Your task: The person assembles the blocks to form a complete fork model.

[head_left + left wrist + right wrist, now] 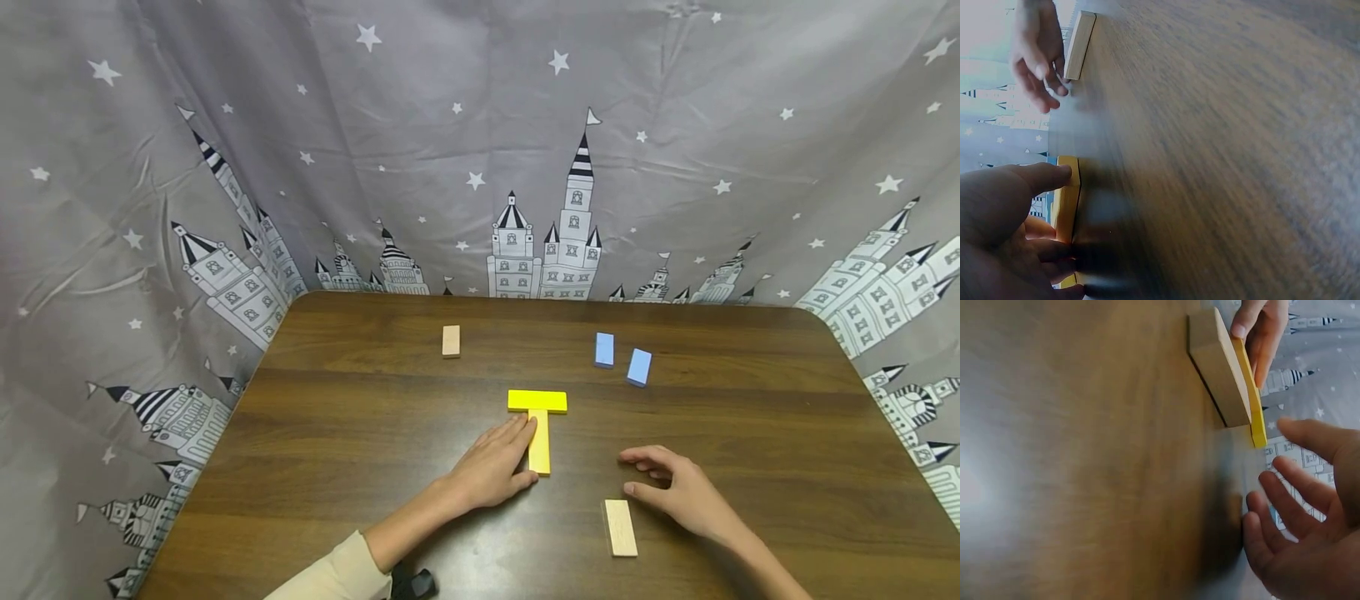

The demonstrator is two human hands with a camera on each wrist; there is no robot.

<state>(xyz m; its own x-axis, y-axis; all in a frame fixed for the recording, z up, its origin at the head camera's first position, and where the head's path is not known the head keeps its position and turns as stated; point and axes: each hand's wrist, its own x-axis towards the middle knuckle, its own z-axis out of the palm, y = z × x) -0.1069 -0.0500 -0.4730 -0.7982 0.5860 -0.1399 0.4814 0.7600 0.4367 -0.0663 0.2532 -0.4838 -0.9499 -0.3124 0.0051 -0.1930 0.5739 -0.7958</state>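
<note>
Two flat blocks form a T on the brown table: a bright yellow block lies crosswise at the far end of an orange-yellow block. My left hand holds the orange-yellow block from its left side. In the left wrist view, its thumb presses the near end while the other fingers reach along the side. My right hand hovers to the right with fingers loosely bent and nothing in them. Close by its thumb lies a plain wooden block, seen large in the right wrist view.
Toward the back of the table lie two blue blocks on the right and a small wooden block on the left. A grey curtain with castles and stars hangs behind the table. A black object shows by the left sleeve.
</note>
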